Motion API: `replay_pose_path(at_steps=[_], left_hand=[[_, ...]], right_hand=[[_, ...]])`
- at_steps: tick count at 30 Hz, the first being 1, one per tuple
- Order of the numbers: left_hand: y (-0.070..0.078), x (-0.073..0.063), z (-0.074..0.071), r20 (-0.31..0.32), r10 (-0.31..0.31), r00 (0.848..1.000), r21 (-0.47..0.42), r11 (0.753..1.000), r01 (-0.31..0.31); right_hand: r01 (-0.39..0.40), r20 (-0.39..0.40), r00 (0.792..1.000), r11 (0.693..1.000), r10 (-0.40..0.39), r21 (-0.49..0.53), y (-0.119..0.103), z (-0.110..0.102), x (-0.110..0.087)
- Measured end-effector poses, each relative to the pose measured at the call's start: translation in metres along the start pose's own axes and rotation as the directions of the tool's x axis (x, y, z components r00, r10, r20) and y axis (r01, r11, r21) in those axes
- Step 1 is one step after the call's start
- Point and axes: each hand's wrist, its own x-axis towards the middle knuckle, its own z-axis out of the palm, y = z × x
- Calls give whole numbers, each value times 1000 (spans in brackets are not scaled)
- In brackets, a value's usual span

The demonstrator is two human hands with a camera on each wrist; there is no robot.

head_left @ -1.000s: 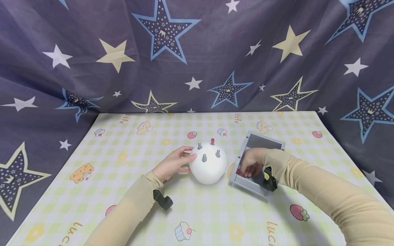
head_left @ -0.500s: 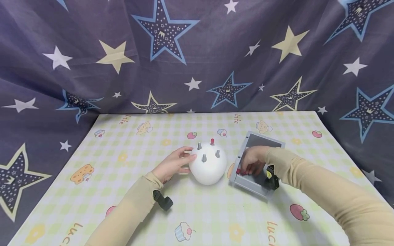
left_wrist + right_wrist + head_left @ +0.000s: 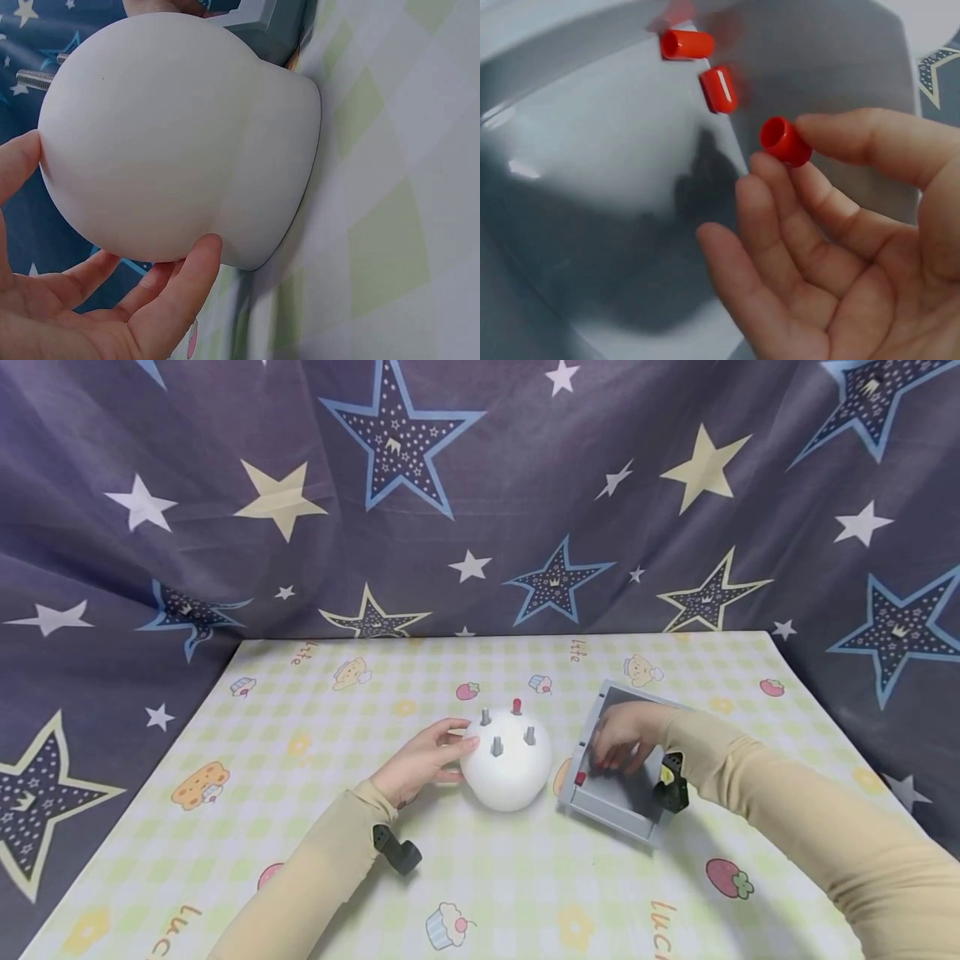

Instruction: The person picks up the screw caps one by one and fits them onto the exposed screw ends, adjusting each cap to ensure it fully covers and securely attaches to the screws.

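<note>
A white ball-shaped piece [image 3: 506, 768] on a short base stands mid-table, with grey threaded studs [image 3: 497, 746] sticking up from its top. One stud at the back wears a red cap [image 3: 517, 706]. My left hand [image 3: 427, 756] holds the ball's left side, thumb near the top and fingers spread lower around it. Inside the grey bin [image 3: 611, 835] is my right hand [image 3: 626, 735]. Seen from the right wrist, its thumb and fingers pinch a small red hollow cap [image 3: 786, 142]. Two more caps, one [image 3: 686, 45] and another [image 3: 720, 89], lie on the bin floor by its wall.
The bin stands a little right of the ball, its raised walls around my right hand. A checked tablecloth [image 3: 315, 877] with printed cakes and strawberries covers the table. Behind the table's far edge hangs a dark curtain [image 3: 480, 485] with stars.
My right hand has lifted slightly and moved away from the bin's near left corner, uncovering a red cap there. My left hand and the white ball stay in place.
</note>
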Motion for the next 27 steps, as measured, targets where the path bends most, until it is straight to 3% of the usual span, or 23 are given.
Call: replay_pose_path(at_steps=[7,12,21,27], left_hand=[[1,-1,1,-11,-6,1000,-11,1000,6],[1,-1,1,-20,-11,1000,-9,1000,10],[0,1,1,-7,-3,1000,1,1000,3],[2,-1,1,-7,-4,1000,5,1000,4]], right_hand=[[15,-18,1000,996,-13,83,2,-13,-7],[70,-6,998,986,-70,153,2,-27,-14],[167,-30,986,944,-166,284,1,-41,-29],[246,-63,969,899,-240,362,1,-41,-34]])
